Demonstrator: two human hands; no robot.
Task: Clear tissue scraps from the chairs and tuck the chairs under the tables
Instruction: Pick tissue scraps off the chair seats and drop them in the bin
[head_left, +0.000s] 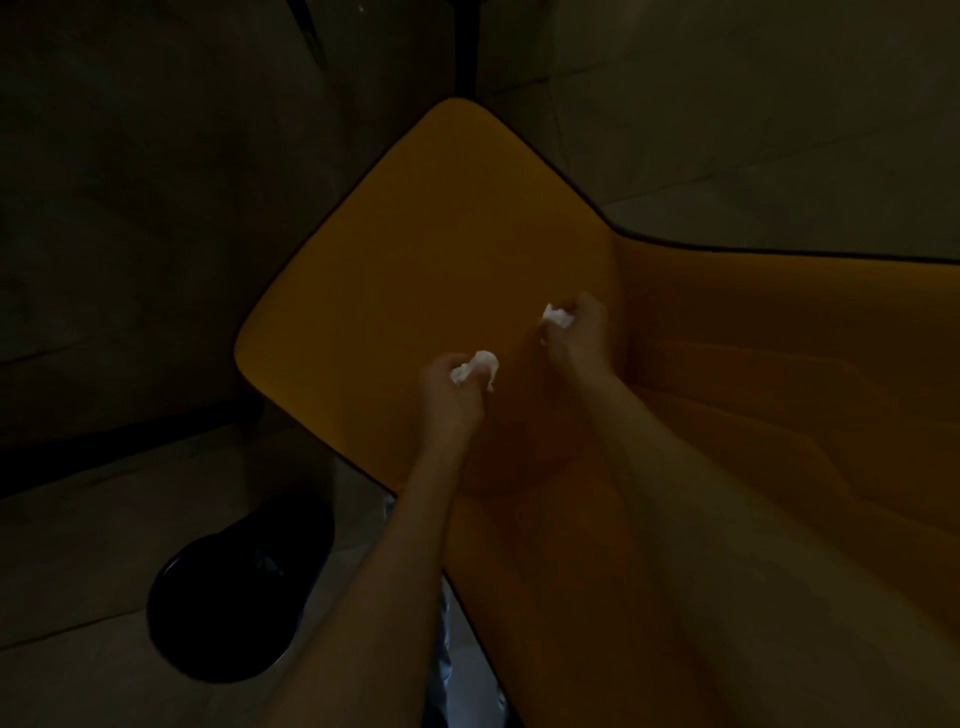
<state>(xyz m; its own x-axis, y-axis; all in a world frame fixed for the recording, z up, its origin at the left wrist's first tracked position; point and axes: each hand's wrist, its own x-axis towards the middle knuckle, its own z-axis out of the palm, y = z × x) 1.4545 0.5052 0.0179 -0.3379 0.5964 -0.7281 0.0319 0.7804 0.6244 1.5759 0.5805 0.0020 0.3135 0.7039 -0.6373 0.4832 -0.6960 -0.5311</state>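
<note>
Dim light covers the whole room, and the pale tiled floor barely shows its seams in the gloom. From where I stand, the brightest thing is an orange chair, its broad seat turned at an angle with one rounded corner pointing away, and its backrest rising along the right side. A thin dark edge runs around the seat. Both of the person's bare forearms reach in from below over the seat. The left hand is curled closed, fingers gathered around a crumpled white tissue scrap that pokes out above the knuckles. The right hand is likewise closed in a pinch near the crease where seat meets backrest, and it grips a second tissue scrap, a small white wad showing at the fingertips. The two hands are near each other but apart, the right one farther in toward the backrest. Whether either wad touches the seat, I cannot tell. On the floor to the left of the chair, just beside the person's left arm, sits a round black bin, its mouth open and its inside too dark to read. A dark upright leg stands beyond the far corner of the seat, and darker surfaces fill the upper left, too murky to make out.
</note>
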